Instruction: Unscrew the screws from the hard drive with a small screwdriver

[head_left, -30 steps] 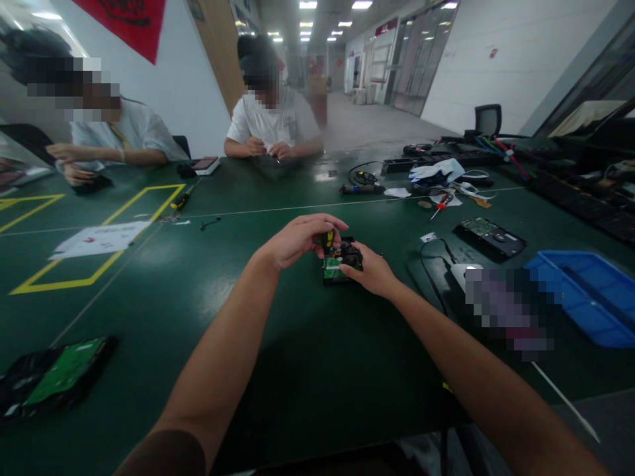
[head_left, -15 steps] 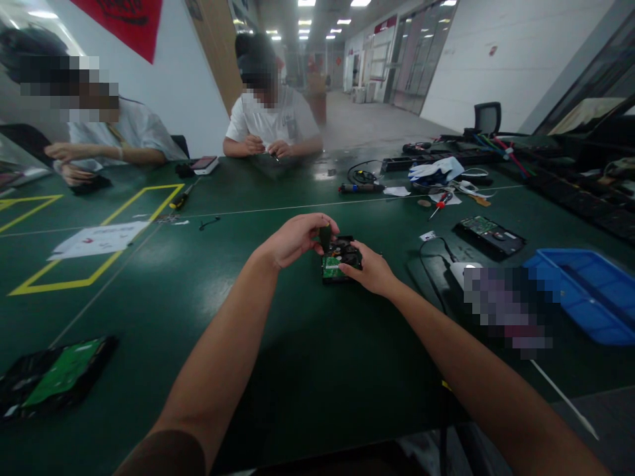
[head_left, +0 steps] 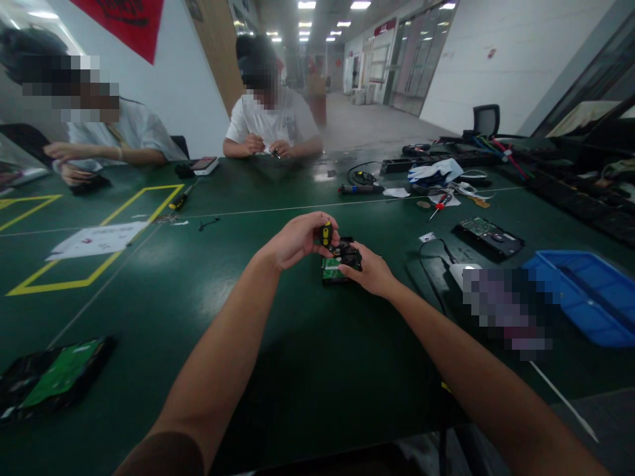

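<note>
The screwdriver [head_left: 326,234], gripped in the fingers of the left hand [head_left: 303,241], had been turned, its yellow marking brought back into view; the turning work was apparently being continued. The drive [head_left: 331,270], unmoved mid-table, was steadied from the right by the curled fingers of the right hand [head_left: 373,270].

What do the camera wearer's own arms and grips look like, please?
The left grip and right grip are ungloved hands, with no watch or bracelet visible at either wrist. The left forearm and right forearm are uncovered; a dark brown sleeve shows farther up the left arm.
</note>
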Tool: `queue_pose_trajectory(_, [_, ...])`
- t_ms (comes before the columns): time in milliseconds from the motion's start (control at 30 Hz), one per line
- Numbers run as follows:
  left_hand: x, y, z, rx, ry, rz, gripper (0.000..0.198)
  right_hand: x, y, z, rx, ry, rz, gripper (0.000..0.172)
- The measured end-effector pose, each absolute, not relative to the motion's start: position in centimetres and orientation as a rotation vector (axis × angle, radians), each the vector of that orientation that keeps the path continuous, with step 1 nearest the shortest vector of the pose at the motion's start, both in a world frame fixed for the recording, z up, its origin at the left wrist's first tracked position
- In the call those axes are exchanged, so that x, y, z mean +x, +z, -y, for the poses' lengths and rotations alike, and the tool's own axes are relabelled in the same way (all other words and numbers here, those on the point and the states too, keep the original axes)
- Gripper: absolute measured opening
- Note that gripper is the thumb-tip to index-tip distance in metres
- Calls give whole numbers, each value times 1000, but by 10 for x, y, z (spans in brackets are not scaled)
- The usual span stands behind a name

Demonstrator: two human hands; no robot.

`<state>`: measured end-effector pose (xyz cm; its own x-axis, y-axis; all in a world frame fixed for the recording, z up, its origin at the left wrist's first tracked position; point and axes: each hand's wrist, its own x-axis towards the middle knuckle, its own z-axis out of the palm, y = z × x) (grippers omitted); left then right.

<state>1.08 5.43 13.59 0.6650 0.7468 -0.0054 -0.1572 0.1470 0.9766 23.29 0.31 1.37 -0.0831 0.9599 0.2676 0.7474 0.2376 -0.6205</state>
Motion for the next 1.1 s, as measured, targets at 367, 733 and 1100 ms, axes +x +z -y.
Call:
queue_pose_trajectory(367, [8, 138, -51, 1448, 750, -703, 31, 232, 18, -2, -1551, 445, 1880, 66])
queue_pose_trajectory(733, [8, 138, -50, 1326, 702, -613, 28, 233, 17, -2, -1536, 426, 1896, 68])
queue_pose_trajectory(1100, [8, 139, -53, 1336, 741, -673, 19, 234, 14, -4, -1535, 412, 1892, 69])
